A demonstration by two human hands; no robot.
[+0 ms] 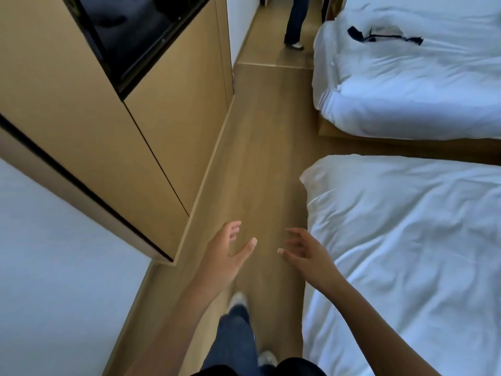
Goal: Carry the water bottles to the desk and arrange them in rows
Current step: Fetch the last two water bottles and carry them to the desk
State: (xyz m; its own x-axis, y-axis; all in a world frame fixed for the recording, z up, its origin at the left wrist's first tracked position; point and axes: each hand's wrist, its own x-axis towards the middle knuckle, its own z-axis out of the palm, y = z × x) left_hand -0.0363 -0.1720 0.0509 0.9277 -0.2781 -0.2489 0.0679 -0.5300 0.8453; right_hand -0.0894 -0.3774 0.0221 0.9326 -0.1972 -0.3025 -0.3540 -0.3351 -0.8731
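Both my hands are out in front of me over the wooden floor (260,147), and neither one holds anything. My left hand (225,251) has its fingers spread loosely, thumb pointing toward the right. My right hand (303,253) faces it, fingers relaxed and slightly bent, a small gap of floor between the two. No water bottles can be seen from where I look, so I cannot tell where they are.

I stand in a narrow aisle. On my left runs a light wooden cabinet (151,137) with a dark glass panel (130,31) set high in it, and nearer to me a plain white wall (54,267). On my right is a bed (406,253) with a rumpled white duvet, its corner close beside my right hand. Farther along lies a second bed (406,85), also in white, with a dark strap-like thing (379,36) lying on top of it. Below my arms I see my own jeans (235,340) and one pale shoe (238,299) stepping forward. At the far end of the aisle stand another person's legs (295,20) in dark trousers.
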